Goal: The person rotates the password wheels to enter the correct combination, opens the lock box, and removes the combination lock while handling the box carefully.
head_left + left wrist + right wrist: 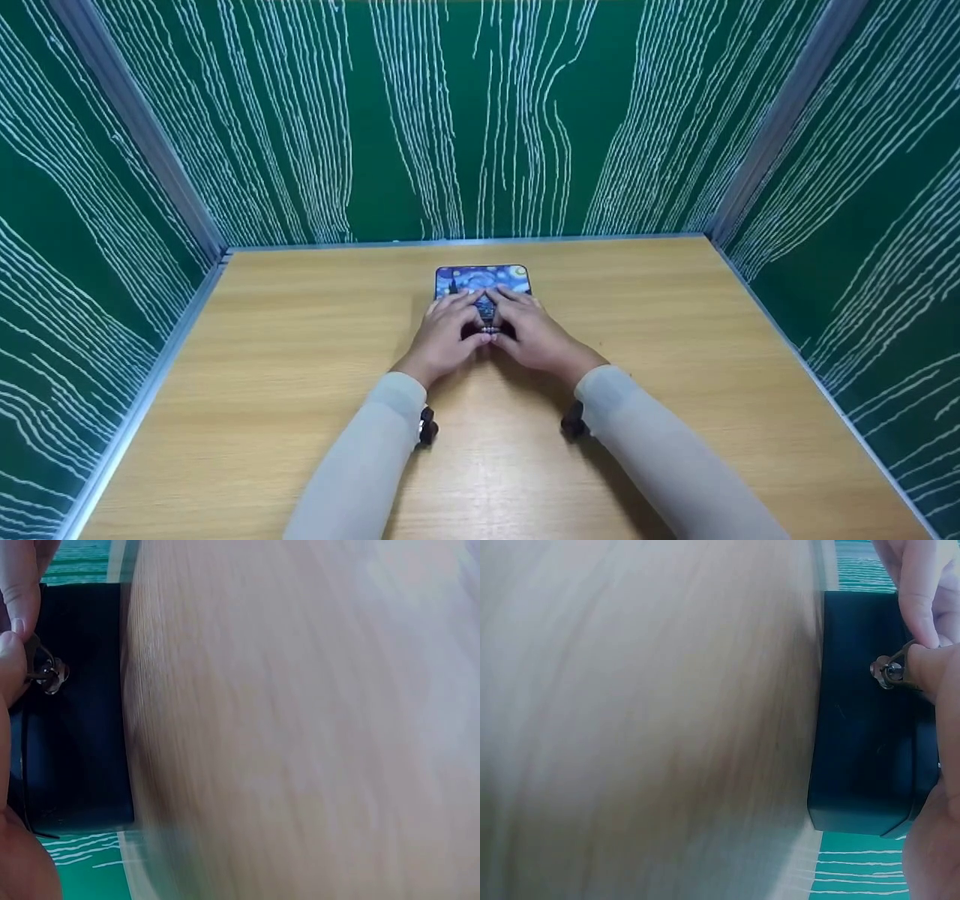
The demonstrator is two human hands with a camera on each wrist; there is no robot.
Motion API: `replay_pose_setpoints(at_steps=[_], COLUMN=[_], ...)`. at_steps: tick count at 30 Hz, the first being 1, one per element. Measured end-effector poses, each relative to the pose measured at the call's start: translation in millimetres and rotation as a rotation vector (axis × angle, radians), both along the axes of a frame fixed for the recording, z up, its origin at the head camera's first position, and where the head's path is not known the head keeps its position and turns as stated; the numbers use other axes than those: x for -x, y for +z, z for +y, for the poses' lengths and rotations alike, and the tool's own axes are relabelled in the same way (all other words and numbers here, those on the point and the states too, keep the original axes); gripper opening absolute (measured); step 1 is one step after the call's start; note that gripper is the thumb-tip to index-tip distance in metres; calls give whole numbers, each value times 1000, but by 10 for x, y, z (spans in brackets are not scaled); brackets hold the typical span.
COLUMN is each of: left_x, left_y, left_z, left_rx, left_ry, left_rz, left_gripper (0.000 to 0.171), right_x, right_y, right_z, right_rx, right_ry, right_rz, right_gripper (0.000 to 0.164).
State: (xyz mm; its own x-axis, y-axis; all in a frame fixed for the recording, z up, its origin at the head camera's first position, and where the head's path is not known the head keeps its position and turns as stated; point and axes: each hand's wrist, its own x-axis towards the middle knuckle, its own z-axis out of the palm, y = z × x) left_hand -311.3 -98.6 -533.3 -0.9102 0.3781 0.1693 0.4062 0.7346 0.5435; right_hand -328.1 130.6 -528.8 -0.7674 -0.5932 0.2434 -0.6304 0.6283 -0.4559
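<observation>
A dark box [482, 278] with a blue swirling night-sky picture on its lid sits on the table. Its plain dark front fills part of the left wrist view, where a metal clasp [52, 677] with a wire loop shows. My left hand [444, 334] grips the box from the left, fingers bent over the lid, thumb at the front. From the other side my right hand [537, 331] grips it likewise. Both thumbs meet at the clasp's loop, as the right wrist view shows beside the box front [862, 742]. The hands cover much of the lid's near half.
The box rests on a light wooden table [300, 360]. Green panels with white wavy lines [465, 112] stand at the back and both sides, joined by grey metal posts [142, 112]. A dark wrist device [427, 426] hangs under each sleeve.
</observation>
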Motion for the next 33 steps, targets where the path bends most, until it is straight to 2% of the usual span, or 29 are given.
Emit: replay_pose_setpoints(at_steps=[5,14,26,33], left_x=[-7,3,14,1], left_y=[16,4,-33,-34], left_z=[1,1,-5,-17], left_rx=[-9,6,21,-10], left_ry=[2,-2,9,-18], left_rz=[3,10,7,67], left_gripper=[18,8,10,10], right_x=[4,-14,-28,-39], right_y=[-8,12,0,26], right_z=[3,12,18,20], right_rx=[15,7,18,48], right_ry=[14,2,6,34], right_rz=[21,-24,-36,-32], right_gripper=[14,13,16,22])
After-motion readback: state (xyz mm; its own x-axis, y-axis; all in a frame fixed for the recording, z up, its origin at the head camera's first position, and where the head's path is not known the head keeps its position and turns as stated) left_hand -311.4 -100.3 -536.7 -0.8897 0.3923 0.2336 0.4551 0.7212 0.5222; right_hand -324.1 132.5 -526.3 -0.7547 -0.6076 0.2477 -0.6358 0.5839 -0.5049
